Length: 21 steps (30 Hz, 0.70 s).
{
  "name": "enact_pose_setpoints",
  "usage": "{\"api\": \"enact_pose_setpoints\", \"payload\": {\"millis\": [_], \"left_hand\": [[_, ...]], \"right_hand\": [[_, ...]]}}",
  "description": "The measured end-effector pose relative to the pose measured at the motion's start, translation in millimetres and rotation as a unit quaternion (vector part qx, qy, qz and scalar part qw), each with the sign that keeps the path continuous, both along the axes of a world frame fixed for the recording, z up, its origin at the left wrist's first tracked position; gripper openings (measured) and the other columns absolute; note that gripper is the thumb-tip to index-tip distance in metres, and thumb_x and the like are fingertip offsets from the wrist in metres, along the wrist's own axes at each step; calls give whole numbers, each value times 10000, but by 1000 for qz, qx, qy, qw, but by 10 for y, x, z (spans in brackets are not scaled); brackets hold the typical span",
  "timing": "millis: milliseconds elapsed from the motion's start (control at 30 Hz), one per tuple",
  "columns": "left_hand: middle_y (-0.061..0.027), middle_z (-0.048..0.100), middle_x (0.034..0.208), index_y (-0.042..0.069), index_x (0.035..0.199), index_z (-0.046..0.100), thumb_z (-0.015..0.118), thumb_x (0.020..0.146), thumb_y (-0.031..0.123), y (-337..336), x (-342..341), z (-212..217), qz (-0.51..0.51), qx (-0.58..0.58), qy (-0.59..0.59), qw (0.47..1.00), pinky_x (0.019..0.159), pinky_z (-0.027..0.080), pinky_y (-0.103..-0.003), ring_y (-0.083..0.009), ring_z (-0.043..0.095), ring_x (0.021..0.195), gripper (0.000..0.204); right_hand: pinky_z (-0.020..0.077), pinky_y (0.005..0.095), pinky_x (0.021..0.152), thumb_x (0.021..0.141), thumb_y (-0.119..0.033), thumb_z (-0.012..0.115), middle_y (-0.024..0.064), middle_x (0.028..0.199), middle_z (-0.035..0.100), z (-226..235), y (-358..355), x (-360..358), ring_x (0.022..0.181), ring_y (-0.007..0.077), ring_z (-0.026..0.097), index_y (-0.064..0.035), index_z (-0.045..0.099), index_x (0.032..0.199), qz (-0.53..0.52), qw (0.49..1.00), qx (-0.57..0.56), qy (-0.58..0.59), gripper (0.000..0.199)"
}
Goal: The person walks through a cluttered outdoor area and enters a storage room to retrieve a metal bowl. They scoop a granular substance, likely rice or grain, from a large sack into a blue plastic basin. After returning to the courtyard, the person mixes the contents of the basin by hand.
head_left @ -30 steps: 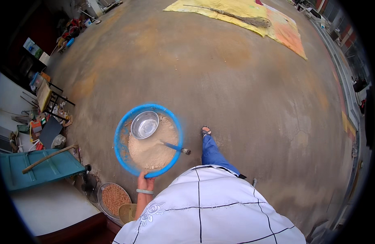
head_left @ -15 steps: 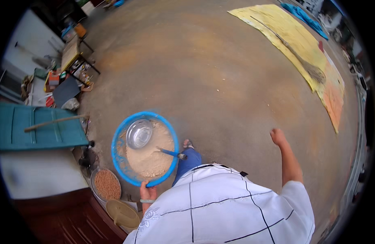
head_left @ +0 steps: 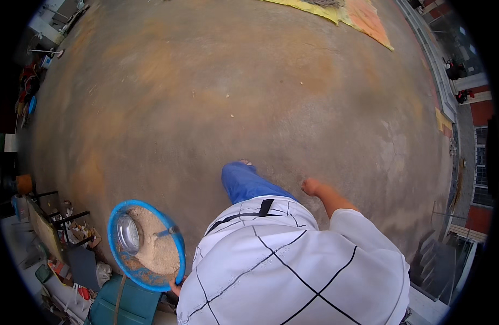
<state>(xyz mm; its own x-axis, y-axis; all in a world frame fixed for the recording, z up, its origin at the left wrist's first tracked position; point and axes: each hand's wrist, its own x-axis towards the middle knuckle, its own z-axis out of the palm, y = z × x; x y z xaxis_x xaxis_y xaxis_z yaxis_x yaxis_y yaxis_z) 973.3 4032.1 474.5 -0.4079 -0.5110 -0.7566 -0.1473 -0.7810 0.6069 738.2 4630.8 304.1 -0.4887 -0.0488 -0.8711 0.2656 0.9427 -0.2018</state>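
At my left side my left hand (head_left: pixel 175 287) grips the rim of a round blue basin (head_left: pixel 113 250); only part of the hand shows beside my shirt. Pale, coarse meal (head_left: pixel 158 253) fills much of the basin, which is tilted a little. On the meal rests a shiny metal bowl (head_left: pixel 128 235). A tool with a blue handle (head_left: pixel 167 232) sticks out of the meal toward the rim; its other end is buried. My right hand (head_left: pixel 310 187) hangs in front of me over the floor, fingers curled in with nothing seen in them.
Bare concrete floor (head_left: pixel 206 97) stretches ahead. Yellow and orange sheeting (head_left: pixel 363 19) lies at the far edge. A table (head_left: pixel 49 230), clutter and a green panel (head_left: pixel 119 303) stand at the lower left. A building with red walls (head_left: pixel 479 108) is on the right.
I have turned to the right and stepped on, carrying the basin along. The sheeting now sits farther up the view, and the bowl of reddish grains at my left has gone out of sight.
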Motion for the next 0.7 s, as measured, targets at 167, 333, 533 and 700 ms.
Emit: {"api": "enact_pose_setpoints", "payload": {"millis": [167,333,533,700], "left_hand": [[-68,642,920,30,960,578,600,746,175,1787,-1219,586,95,-43,14,994,651,523,-263,-168,615,757,260],[-58,627,883,47,989,558,604,721,135,2958,-2831,1519,119,-64,-50,990,601,517,-269,-168,601,720,286],[-73,625,954,50,1086,520,541,736,77,3404,-4017,1642,212,-78,37,973,633,540,-290,-183,620,821,351],[-76,616,979,47,1104,506,520,743,78,1926,-2509,1794,215,-87,32,972,606,538,-297,-196,619,817,362]], "right_hand": [[463,421,811,783,-258,485,216,974,618,275,2127,215,925,367,588,-24,664,873,60,981,47,-176,308],[479,414,769,760,-248,511,218,890,635,623,2828,-2585,860,369,607,-4,658,844,27,998,14,-48,298],[483,392,723,793,-204,559,202,819,638,881,1466,-5237,787,339,620,5,635,905,6,960,-199,196,248],[487,399,746,809,-187,556,213,857,635,1513,-627,-4734,834,337,618,-6,642,921,66,929,-238,275,230]]}}
